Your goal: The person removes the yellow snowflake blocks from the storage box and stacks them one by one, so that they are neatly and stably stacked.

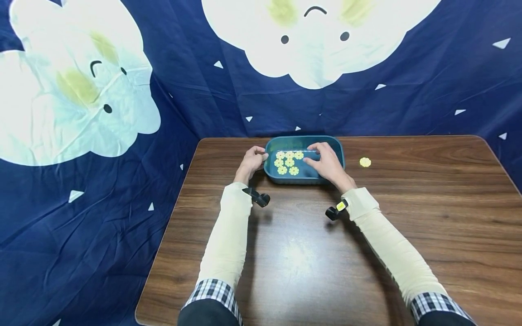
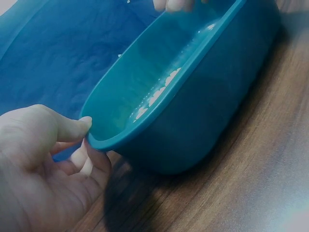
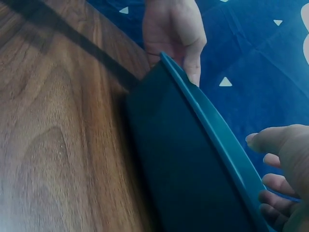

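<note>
A teal plastic tub (image 1: 299, 180) stands near the table's back edge. On its floor, toward the left, lie several yellow flower-shaped pieces (image 1: 289, 162). With thumb and curled fingers, my left hand (image 1: 252, 164) pinches the tub's left-end rim (image 2: 104, 143). Over the right part of the tub is my right hand (image 1: 327, 164), its thumb and fingers spread apart with nothing seen between them. In the right wrist view, the right hand (image 3: 289, 164) shows relaxed fingers just past the long rim; the tub's wall hides the flower pieces there.
One more yellow flower piece (image 1: 364, 162) lies on the brown wooden table (image 1: 408, 203) to the right of the tub. Dark blue cloth (image 1: 261, 104) with white clouds and triangles hangs behind the table and along its left side.
</note>
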### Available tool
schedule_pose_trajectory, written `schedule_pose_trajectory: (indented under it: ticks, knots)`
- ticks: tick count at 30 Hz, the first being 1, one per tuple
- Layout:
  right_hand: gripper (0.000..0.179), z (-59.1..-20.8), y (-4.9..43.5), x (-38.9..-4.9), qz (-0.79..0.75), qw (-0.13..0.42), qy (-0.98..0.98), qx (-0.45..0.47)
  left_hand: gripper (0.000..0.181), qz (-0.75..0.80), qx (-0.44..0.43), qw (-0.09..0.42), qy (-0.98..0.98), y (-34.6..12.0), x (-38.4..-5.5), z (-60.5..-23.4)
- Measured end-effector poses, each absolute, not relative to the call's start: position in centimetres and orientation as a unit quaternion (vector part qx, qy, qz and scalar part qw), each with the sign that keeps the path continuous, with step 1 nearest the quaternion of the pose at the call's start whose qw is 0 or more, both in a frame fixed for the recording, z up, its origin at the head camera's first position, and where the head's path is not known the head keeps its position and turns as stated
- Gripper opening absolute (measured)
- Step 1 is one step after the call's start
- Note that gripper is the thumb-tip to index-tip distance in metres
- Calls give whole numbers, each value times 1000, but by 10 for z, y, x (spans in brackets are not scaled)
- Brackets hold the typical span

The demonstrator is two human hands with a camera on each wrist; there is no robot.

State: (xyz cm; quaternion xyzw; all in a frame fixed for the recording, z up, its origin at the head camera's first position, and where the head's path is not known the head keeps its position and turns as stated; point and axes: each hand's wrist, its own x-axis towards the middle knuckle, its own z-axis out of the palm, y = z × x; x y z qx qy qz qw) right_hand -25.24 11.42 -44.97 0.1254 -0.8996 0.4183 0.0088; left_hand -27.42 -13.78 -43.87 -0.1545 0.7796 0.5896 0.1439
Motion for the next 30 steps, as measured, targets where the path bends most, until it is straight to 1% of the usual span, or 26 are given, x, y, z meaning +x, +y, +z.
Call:
schedule_pose_trajectory:
  ticks: [12,30]
  knots:
    - [45,-456,100,-262,384,-43,-913,135,23,597,-157,141,774,-138,-274,-440]
    - [39,-457,84,-274,331,-124,-921,162,24,601,-156,142,771,-138,-275,-439]
